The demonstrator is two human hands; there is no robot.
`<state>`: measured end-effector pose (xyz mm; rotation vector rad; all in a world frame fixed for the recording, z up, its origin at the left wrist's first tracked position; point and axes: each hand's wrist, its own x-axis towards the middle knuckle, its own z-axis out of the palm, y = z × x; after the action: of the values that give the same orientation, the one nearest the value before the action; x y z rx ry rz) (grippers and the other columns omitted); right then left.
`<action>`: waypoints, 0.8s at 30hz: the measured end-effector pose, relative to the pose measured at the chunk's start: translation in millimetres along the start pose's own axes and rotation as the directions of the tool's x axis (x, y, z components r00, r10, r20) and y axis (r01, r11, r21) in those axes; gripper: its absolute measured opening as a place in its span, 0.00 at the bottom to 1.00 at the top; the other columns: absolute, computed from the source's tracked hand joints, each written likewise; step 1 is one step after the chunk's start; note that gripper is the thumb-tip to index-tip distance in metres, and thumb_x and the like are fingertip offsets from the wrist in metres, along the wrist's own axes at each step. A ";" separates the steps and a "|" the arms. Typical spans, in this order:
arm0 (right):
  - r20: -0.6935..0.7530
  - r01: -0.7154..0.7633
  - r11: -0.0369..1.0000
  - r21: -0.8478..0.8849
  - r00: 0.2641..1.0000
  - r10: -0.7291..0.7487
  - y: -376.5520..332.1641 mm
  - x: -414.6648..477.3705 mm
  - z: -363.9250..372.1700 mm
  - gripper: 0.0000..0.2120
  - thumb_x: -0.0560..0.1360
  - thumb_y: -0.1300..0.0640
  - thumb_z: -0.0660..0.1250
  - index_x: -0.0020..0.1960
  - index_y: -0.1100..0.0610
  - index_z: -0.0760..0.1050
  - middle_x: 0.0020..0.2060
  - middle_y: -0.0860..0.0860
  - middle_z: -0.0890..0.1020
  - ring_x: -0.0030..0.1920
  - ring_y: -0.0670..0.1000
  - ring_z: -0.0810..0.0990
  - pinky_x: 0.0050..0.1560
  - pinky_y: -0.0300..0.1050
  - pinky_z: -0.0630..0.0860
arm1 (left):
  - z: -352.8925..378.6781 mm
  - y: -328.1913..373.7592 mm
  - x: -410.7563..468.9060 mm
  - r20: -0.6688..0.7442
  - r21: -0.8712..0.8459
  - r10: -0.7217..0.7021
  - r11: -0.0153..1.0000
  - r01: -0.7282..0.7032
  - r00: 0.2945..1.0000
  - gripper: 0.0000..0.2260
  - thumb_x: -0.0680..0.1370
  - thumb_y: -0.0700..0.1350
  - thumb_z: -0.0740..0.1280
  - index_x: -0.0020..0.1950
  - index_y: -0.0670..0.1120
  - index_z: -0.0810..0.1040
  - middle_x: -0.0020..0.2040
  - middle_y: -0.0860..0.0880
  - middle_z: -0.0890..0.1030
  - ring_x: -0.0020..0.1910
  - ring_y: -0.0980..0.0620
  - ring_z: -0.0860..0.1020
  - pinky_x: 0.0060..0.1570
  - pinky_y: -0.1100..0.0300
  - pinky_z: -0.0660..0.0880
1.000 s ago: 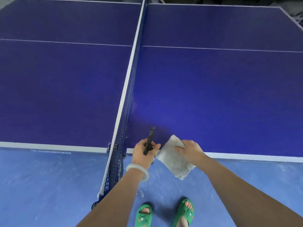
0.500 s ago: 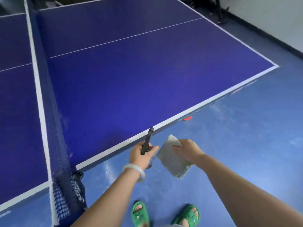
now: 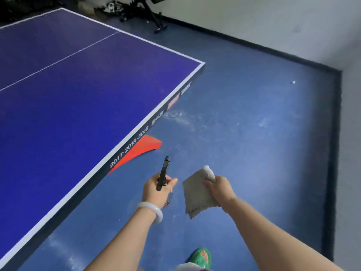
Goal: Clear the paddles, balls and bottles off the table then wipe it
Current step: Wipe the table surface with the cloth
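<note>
The blue table-tennis table (image 3: 58, 106) fills the left of the view, its top bare. My left hand (image 3: 156, 190) grips a slim black object (image 3: 163, 173) that sticks up from the fist; something thin and metallic dangles under the palm. My right hand (image 3: 218, 187) holds a folded grey cloth (image 3: 197, 192) that hangs down. Both hands are over the floor, to the right of the table's side edge. A white ball (image 3: 293, 82) lies on the floor near the far right wall.
A red panel (image 3: 144, 147) shows under the table's side edge. Dark equipment on a stand (image 3: 152, 18) is behind the table's far corner. White walls with a dark skirting (image 3: 336, 133) close off the blue floor on the right. My green sandal (image 3: 201, 258) is at the bottom.
The view has swung right: the net has left the frame, and the table's far corner, the walls and the floor have come in. Both hands keep their holds, now off the table's edge.
</note>
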<state>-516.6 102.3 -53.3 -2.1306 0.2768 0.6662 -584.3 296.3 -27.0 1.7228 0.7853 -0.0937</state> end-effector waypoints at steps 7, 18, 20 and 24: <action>-0.161 -0.150 0.956 0.254 0.968 0.194 60.2 31.3 -106.8 0.08 0.77 0.56 0.65 0.41 0.59 0.77 0.34 0.52 0.77 0.37 0.54 0.75 0.35 0.43 0.71 | 124.7 57.7 16.5 0.206 0.160 0.086 0.980 -0.120 0.975 0.10 0.74 0.48 0.75 0.40 0.43 0.79 0.31 0.52 0.78 0.31 0.52 0.76 0.30 0.66 0.70; -0.343 -0.278 0.853 0.441 0.826 0.447 100.9 105.8 -230.8 0.10 0.76 0.56 0.65 0.42 0.63 0.77 0.33 0.54 0.75 0.34 0.53 0.72 0.33 0.42 0.68 | 312.4 152.5 94.5 0.562 0.355 0.085 0.874 -0.332 0.823 0.10 0.74 0.50 0.75 0.43 0.44 0.81 0.38 0.51 0.81 0.38 0.53 0.77 0.32 0.66 0.68; -0.368 -0.291 0.823 0.488 0.787 0.496 104.6 119.0 -254.1 0.11 0.76 0.56 0.64 0.43 0.63 0.77 0.33 0.53 0.75 0.34 0.53 0.72 0.33 0.42 0.68 | 345.2 172.9 110.9 0.627 0.366 0.093 0.841 -0.398 0.773 0.10 0.74 0.51 0.74 0.41 0.45 0.80 0.36 0.52 0.80 0.38 0.52 0.77 0.33 0.63 0.68; -0.413 -0.308 0.751 0.584 0.684 0.602 113.0 136.8 -296.6 0.08 0.74 0.56 0.65 0.40 0.60 0.76 0.34 0.53 0.75 0.36 0.52 0.72 0.35 0.43 0.69 | 409.9 212.6 130.3 0.733 0.354 0.100 0.789 -0.503 0.673 0.11 0.74 0.50 0.74 0.41 0.44 0.79 0.35 0.52 0.79 0.38 0.50 0.77 0.35 0.61 0.69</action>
<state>-343.3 -196.6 -61.7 -1.7141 1.2490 0.1480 -231.8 -28.9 -38.1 2.1099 -0.1458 -0.7387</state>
